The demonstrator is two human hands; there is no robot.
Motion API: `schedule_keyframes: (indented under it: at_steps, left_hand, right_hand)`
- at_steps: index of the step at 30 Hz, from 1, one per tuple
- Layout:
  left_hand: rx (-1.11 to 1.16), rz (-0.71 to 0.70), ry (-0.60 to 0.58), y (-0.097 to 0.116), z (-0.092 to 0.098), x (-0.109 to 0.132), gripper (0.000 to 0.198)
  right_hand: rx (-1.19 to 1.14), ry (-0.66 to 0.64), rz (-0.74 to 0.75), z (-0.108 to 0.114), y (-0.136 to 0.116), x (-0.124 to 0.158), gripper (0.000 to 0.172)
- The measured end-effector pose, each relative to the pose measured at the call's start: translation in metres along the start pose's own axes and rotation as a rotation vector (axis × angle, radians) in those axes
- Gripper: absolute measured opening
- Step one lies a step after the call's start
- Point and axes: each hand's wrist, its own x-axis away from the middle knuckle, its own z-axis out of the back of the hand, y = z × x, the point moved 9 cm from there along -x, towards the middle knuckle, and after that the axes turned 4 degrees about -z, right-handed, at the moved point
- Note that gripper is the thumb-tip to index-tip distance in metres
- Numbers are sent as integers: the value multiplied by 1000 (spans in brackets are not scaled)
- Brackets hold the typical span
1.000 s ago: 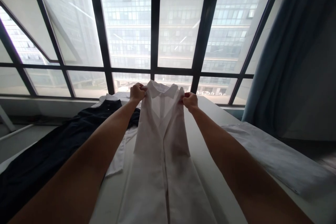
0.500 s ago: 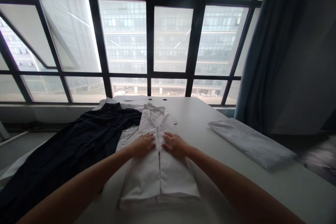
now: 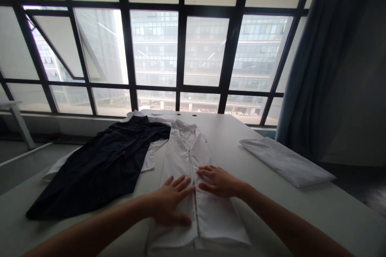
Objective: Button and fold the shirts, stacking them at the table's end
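A long white button-front shirt (image 3: 184, 160) lies flat on the white table (image 3: 265, 209), collar away from me. My left hand (image 3: 170, 200) rests palm down on its lower part, left of the front placket, fingers spread. My right hand (image 3: 217, 181) lies flat on the same cloth, right of the placket, with fingertips pointing toward it. Neither hand grips anything. The shirt's lower hem sits close to the table's near edge.
A dark navy garment (image 3: 96, 168) lies to the left, over a white garment (image 3: 147, 160). A folded white cloth (image 3: 286, 160) lies to the right. Behind the table is a large window (image 3: 181, 48), with a blue-grey curtain (image 3: 310, 68) at right.
The shirt's collar was lifted by both hands a second ago and now lies flat. My hands have moved toward me along the shirt and spread apart.
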Motion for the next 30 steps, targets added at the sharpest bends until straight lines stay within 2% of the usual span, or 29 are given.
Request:
schedule_keyframes:
  at_steps: [2, 3, 5, 7, 8, 10, 12, 16, 19, 24, 26, 28, 30]
  left_hand:
    - [140, -104, -43, 5, 6, 6, 76]
    - [206, -126, -31, 1, 12, 8, 63]
    - [247, -90, 102, -25, 29, 10, 40]
    - [165, -4, 301, -60, 44, 12, 36]
    - [117, 26, 358, -74, 46, 13, 37]
    - [71, 52, 386, -94, 43, 13, 40]
    - [86, 22, 355, -101, 38, 13, 42]
    - [168, -38, 198, -95, 34, 16, 48]
    - [178, -1, 94, -93, 29, 18, 62]
    - [33, -1, 176, -79, 28, 15, 63]
    - [23, -47, 217, -66, 30, 13, 59]
    - [96, -110, 257, -52, 35, 14, 47]
    - [231, -116, 282, -43, 41, 19, 33]
  right_hand:
    - [-83, 7, -1, 10, 6, 5, 42]
    - [-113, 42, -19, 15, 15, 6, 35]
    - [-102, 153, -66, 25, 38, 7, 31]
    - [-33, 256, -100, 30, 63, 6, 40]
    - [-2, 282, -116, 29, 74, 5, 44]
    - [13, 297, -147, 27, 91, 3, 50]
    - [-33, 303, -136, 27, 96, 1, 48]
    - [-189, 202, -3, 26, 82, 2, 44]
    - [-256, 61, 3, 21, 77, 7, 57]
    - [-239, -111, -111, 11, 77, 17, 82]
    - [-238, -116, -106, 13, 67, 21, 78]
    - [-284, -89, -55, 22, 50, 26, 64]
    - [-370, -90, 2, 30, 31, 32, 48]
